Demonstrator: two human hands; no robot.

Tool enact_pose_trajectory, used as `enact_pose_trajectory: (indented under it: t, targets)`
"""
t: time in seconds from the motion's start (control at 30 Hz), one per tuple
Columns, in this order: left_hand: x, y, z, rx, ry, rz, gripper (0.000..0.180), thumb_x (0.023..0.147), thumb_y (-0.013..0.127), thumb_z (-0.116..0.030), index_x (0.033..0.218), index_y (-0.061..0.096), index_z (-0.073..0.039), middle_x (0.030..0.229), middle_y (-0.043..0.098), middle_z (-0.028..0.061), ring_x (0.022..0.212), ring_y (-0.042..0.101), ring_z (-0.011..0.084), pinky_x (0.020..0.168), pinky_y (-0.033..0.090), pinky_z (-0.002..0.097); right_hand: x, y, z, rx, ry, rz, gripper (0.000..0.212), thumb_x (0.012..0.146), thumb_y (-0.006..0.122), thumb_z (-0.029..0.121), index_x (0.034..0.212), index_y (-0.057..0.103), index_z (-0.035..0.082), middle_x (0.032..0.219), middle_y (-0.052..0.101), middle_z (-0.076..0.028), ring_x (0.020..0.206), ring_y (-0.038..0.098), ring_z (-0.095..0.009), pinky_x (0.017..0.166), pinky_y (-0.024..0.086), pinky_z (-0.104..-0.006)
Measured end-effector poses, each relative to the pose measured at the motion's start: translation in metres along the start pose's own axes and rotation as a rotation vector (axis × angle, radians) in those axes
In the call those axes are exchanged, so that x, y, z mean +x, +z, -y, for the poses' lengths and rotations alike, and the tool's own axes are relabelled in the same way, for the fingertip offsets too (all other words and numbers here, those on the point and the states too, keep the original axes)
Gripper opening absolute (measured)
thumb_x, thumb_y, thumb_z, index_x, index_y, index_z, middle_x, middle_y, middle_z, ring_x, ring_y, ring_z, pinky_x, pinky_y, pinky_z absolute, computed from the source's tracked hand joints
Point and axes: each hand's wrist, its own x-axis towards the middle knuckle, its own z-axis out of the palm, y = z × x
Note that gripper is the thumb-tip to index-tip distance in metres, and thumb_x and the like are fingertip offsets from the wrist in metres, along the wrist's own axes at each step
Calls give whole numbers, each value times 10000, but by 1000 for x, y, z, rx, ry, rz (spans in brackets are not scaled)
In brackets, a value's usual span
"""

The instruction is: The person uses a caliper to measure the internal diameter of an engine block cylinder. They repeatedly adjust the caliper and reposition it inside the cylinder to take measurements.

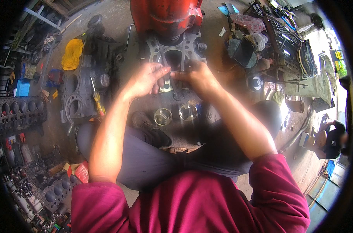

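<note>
My left hand (148, 79) and my right hand (196, 79) meet close together over a grey metal engine block (190, 44) in front of me. The fingers of both are closed in a pinch, the fingertips nearly touching. Whatever they hold is too small or too blurred to name. Beyond the hands a dark round opening (174, 57) shows in the block. Nearer to me, two round pistons (163, 117) lie side by side between my legs, the right-hand piston (188, 112) slightly farther off.
A red painted machine part (166, 15) rises beyond the block. To the left lie engine parts, a yellow cloth (72, 53) and a yellow-handled screwdriver (97, 99). A cylinder block (18, 108) sits at far left. A cluttered rack (285, 42) stands right; another person (332, 139) is at far right.
</note>
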Motion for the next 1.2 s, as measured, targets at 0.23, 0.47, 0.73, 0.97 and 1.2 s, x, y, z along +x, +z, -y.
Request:
enact_pose_trajectory:
  t: [0.23, 0.47, 0.73, 0.97, 1.2]
  targets:
    - [0, 0, 2, 1, -2, -6, 295, 1034, 569, -345, 945, 640, -73, 677, 597, -7, 479, 538, 57, 399, 390, 210, 2, -1, -4, -56, -6, -24, 398, 776, 855, 104, 1062, 630, -57, 924, 699, -105, 799, 643, -155, 708, 525, -309]
    - [2, 0, 3, -2, -7, -2, 285, 1034, 570, -335, 943, 639, -74, 673, 594, -9, 478, 535, 58, 402, 386, 208, 2, -1, -2, 18, 22, -14, 384, 776, 856, 92, 1048, 627, -51, 922, 688, -94, 802, 643, -160, 697, 527, -309]
    - [0, 1, 0, 2, -5, -11, 289, 1036, 566, -339, 939, 636, -76, 671, 591, -14, 478, 532, 52, 401, 384, 205, 1, -1, 0, 8, 15, 3, 413, 781, 851, 88, 1090, 625, -65, 965, 694, -113, 846, 652, -168, 744, 539, -312]
    - [0, 0, 2, 9, -1, -1, 300, 1037, 561, -352, 941, 635, -78, 677, 592, -16, 482, 535, 52, 401, 385, 206, 2, -1, -3, -36, 20, -12, 431, 778, 854, 96, 1094, 622, -83, 965, 701, -120, 836, 656, -169, 734, 540, -314]
    - [0, 1, -1, 16, 3, -10, 300, 1038, 560, -345, 929, 636, -76, 674, 592, -12, 481, 533, 57, 408, 389, 211, -1, -1, 4, -30, 37, -12, 421, 784, 846, 89, 1098, 623, -83, 955, 706, -116, 829, 657, -169, 732, 540, -315]
